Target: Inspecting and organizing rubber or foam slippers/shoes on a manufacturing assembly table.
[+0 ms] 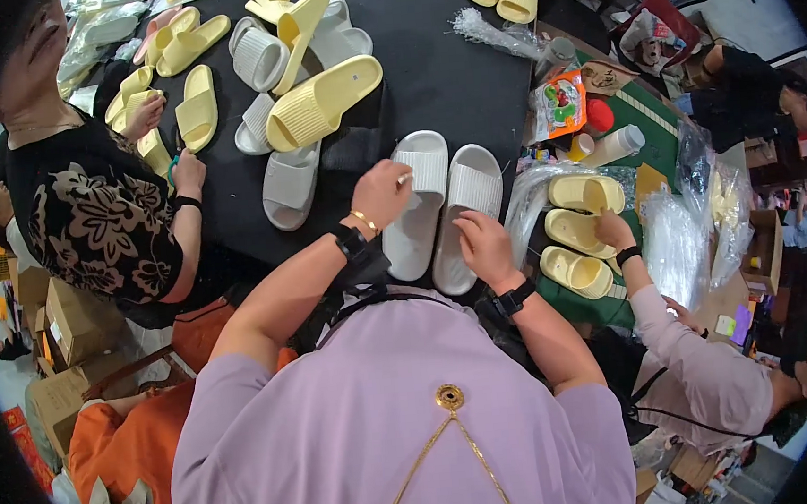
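A pair of light grey slippers lies side by side on the black table before me, toes away from me: the left slipper (409,237) and the right slipper (473,190). Over the left slipper's inner edge, my left hand (382,195) is closed in a pinch. A small whitish bit shows at its fingertips, too small to name. My right hand (487,247) is above the right slipper's footbed, fingers loosely bent and apart, with nothing visible in them. Whether its fingertips touch the slipper I cannot tell. A yellow slipper (325,102) rests on grey ones to the left.
Left, a person in a patterned black shirt (87,206) holds scissors beside yellow slippers (196,107). To the right, a co-worker's hand (615,232) is at yellow slippers (576,272) on a green mat (650,128). Clear plastic bags (676,245) lie there. Another person handles yellow slippers at the far edge.
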`<action>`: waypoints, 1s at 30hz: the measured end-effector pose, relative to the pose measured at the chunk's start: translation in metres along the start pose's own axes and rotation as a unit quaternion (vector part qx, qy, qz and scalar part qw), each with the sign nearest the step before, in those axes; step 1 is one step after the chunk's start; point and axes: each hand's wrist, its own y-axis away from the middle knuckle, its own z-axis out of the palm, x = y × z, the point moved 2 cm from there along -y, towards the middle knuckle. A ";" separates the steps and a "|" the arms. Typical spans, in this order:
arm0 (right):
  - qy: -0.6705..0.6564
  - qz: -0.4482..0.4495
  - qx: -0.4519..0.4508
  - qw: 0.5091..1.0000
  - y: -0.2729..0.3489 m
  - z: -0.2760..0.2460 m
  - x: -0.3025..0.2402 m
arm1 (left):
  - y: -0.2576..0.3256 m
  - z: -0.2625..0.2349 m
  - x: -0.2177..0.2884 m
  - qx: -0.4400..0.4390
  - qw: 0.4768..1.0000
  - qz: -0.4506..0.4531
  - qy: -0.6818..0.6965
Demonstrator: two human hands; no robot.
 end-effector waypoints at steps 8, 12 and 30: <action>-0.049 0.239 0.073 0.967 -0.044 0.007 0.096 | -0.075 0.016 -0.024 -0.083 0.946 -0.128 -0.286; -0.095 0.302 0.093 0.944 -0.027 0.023 0.149 | -0.086 0.038 -0.024 -0.154 0.947 -0.150 -0.237; -0.223 0.262 0.086 0.935 -0.078 0.054 0.120 | -0.054 0.072 -0.014 -0.003 0.991 -0.066 -0.112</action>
